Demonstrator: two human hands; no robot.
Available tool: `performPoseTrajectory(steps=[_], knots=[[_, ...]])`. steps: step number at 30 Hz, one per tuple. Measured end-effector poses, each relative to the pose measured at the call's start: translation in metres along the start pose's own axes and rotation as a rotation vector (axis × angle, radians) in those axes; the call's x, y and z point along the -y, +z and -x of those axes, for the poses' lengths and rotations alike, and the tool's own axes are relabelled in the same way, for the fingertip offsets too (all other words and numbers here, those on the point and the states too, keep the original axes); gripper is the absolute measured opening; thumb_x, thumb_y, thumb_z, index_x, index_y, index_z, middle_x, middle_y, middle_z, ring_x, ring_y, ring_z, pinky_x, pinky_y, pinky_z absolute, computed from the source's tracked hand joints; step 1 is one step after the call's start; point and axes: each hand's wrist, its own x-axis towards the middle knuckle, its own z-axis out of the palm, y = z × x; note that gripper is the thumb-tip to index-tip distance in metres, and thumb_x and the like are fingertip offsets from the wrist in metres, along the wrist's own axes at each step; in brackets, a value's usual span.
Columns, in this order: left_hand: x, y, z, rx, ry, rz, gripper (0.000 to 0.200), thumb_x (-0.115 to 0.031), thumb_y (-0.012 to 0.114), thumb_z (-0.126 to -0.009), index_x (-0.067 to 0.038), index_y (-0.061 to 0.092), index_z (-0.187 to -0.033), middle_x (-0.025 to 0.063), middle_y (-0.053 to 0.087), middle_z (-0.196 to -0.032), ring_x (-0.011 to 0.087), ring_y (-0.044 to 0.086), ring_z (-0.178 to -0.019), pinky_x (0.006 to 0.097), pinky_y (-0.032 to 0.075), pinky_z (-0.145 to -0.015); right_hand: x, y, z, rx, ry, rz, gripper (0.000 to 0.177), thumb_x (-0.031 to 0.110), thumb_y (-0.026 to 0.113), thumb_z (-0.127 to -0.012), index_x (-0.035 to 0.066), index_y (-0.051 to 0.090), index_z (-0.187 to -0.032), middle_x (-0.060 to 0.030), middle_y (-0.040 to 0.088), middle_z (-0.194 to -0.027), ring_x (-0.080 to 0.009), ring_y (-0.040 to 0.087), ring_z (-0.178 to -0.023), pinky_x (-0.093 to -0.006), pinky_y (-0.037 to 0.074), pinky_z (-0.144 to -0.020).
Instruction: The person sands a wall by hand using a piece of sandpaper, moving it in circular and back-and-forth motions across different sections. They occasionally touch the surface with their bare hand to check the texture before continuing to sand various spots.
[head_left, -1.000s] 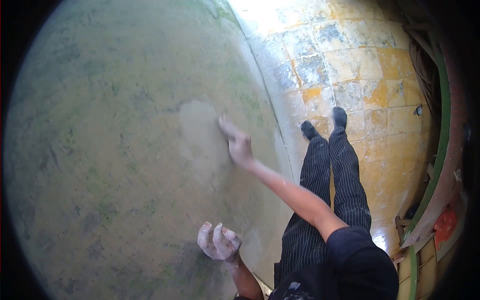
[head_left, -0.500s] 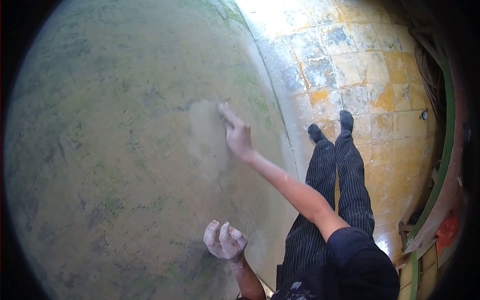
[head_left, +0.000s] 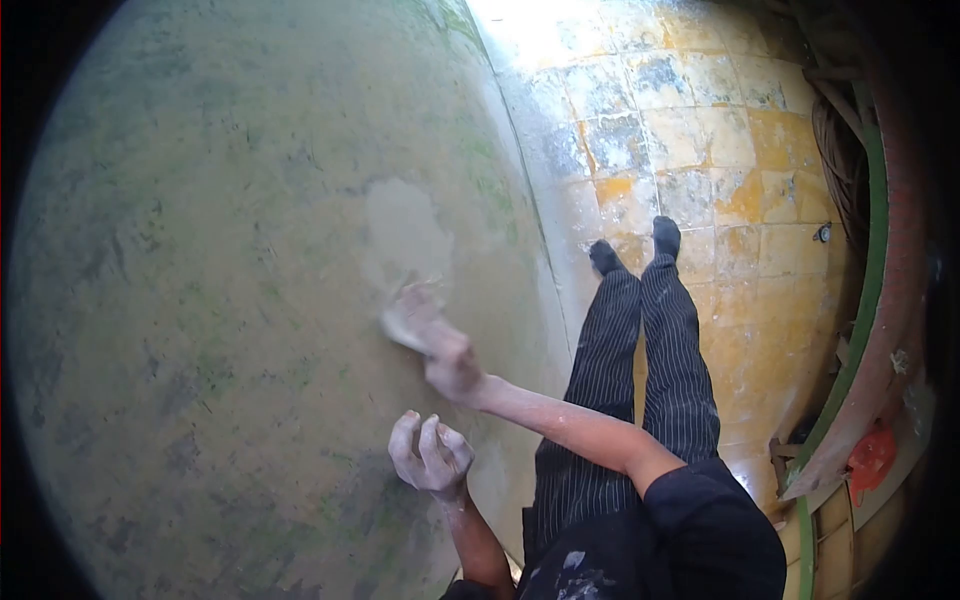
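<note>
My right hand [head_left: 437, 345] is stretched over the mottled green-grey wall [head_left: 250, 330] and smeared by motion. A whitish flat edge shows at its fingers; what it is I cannot tell. Just above the fingers lies a smooth pale patch [head_left: 410, 222] on the wall, lighter than the stained surface around it. Nearer my body, my left hand [head_left: 432, 455] is held up in front of the wall, coated in white residue. Its fingers curl inward, and the palm is hidden behind them.
Along the wall's foot runs a floor of worn yellow tiles [head_left: 740, 240], where my feet in dark socks [head_left: 665, 236] stand. A green-edged board [head_left: 868, 270] curves along the right side, with a red plastic bag [head_left: 872, 458] near its lower end. Coiled cable [head_left: 842, 150] hangs at the upper right.
My right hand has swept down across the pale patch toward my body, uncovering its upper part. My left hand stays curled, shifted slightly left and up with the view.
</note>
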Motion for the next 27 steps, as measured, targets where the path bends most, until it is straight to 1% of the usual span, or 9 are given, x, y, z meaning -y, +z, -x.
performPoseTrajectory(steps=[3, 5, 7, 10, 12, 14, 20, 25, 27], knots=[[0.000, 0.000, -0.008, 0.012, 0.025, -0.028, 0.010, -0.001, 0.057, -0.082, 0.001, 0.065, -0.086, 0.0168, 0.060, -0.107, 0.0304, 0.063, -0.094, 0.0370, 0.056, -0.071, 0.017, -0.003, -0.016, 0.086, -0.175, -0.078, 0.057, -0.017, 0.048, -0.071, -0.009, 0.061, -0.125, -0.0270, 0.054, -0.138, -0.0393, 0.045, -0.136, -0.0425, 0.032, -0.117], [0.000, 0.003, -0.005, -0.006, -0.028, 0.028, 0.010, -0.004, 0.060, -0.080, -0.003, 0.066, -0.088, 0.0125, 0.062, -0.104, 0.0299, 0.065, -0.092, 0.0407, 0.056, -0.078, -0.036, -0.002, -0.011, 0.009, -0.230, -0.082, 0.055, -0.017, 0.047, -0.076, -0.006, 0.060, -0.129, -0.0241, 0.054, -0.140, -0.0371, 0.045, -0.137, -0.0425, 0.034, -0.116], [-0.002, 0.002, -0.007, 0.024, -0.044, 0.019, 0.011, -0.004, 0.061, -0.080, -0.004, 0.067, -0.089, 0.0122, 0.062, -0.104, 0.0302, 0.065, -0.093, 0.0408, 0.056, -0.078, -0.046, -0.012, -0.015, -0.094, 0.117, 0.026, 0.055, -0.016, 0.045, -0.082, -0.003, 0.058, -0.133, -0.0210, 0.053, -0.142, -0.0341, 0.045, -0.137, -0.0417, 0.035, -0.115], [-0.002, 0.003, -0.012, 0.010, 0.040, -0.010, 0.010, -0.001, 0.057, -0.081, 0.001, 0.066, -0.086, 0.0158, 0.060, -0.106, 0.0300, 0.063, -0.093, 0.0365, 0.057, -0.071, -0.043, -0.020, -0.021, -0.144, 0.304, 0.001, 0.052, -0.015, 0.043, -0.085, 0.000, 0.059, -0.133, -0.0187, 0.052, -0.143, -0.0317, 0.045, -0.138, -0.0401, 0.035, -0.116], [-0.001, 0.006, -0.008, 0.001, 0.020, -0.004, 0.010, -0.002, 0.059, -0.081, -0.001, 0.066, -0.087, 0.0139, 0.061, -0.104, 0.0294, 0.064, -0.093, 0.0382, 0.057, -0.074, -0.028, -0.020, -0.022, -0.085, 0.218, -0.038, 0.057, -0.017, 0.044, -0.083, 0.003, 0.058, -0.135, -0.0190, 0.052, -0.143, -0.0330, 0.043, -0.139, -0.0420, 0.033, -0.117], [0.000, 0.009, -0.005, -0.030, 0.011, -0.028, 0.008, -0.004, 0.060, -0.082, -0.003, 0.067, -0.087, 0.0121, 0.062, -0.102, 0.0281, 0.065, -0.092, 0.0394, 0.057, -0.076, -0.001, -0.025, -0.028, 0.116, -0.069, 0.023, 0.062, -0.018, 0.046, -0.081, 0.005, 0.056, -0.138, -0.0185, 0.050, -0.145, -0.0343, 0.039, -0.141, -0.0452, 0.031, -0.118], [-0.002, 0.006, -0.014, -0.058, 0.062, -0.042, 0.009, -0.007, 0.058, -0.086, -0.001, 0.066, -0.085, 0.0129, 0.062, -0.100, 0.0284, 0.065, -0.089, 0.0390, 0.058, -0.072, -0.011, -0.011, -0.004, 0.075, -0.083, 0.023, 0.064, -0.018, 0.050, -0.079, 0.004, 0.054, -0.140, -0.0187, 0.045, -0.149, -0.0321, 0.038, -0.141, -0.0416, 0.029, -0.120], [0.004, 0.010, -0.005, -0.073, 0.049, -0.026, 0.010, -0.008, 0.059, -0.085, -0.002, 0.067, -0.086, 0.0142, 0.062, -0.100, 0.0293, 0.066, -0.088, 0.0355, 0.058, -0.065, -0.019, -0.018, 0.003, 0.037, 0.253, 0.079, 0.067, -0.020, 0.050, -0.077, 0.001, 0.050, -0.141, -0.0184, 0.044, -0.150, -0.0360, 0.035, -0.142, -0.0448, 0.027, -0.121], [0.004, 0.011, -0.006, -0.072, 0.028, -0.014, 0.010, -0.008, 0.060, -0.084, -0.002, 0.067, -0.087, 0.0145, 0.062, -0.100, 0.0294, 0.066, -0.088, 0.0350, 0.058, -0.064, -0.003, -0.012, -0.003, 0.068, 0.109, 0.075, 0.069, -0.021, 0.049, -0.076, 0.001, 0.050, -0.142, -0.0182, 0.044, -0.150, -0.0355, 0.034, -0.143, -0.0446, 0.026, -0.121]])
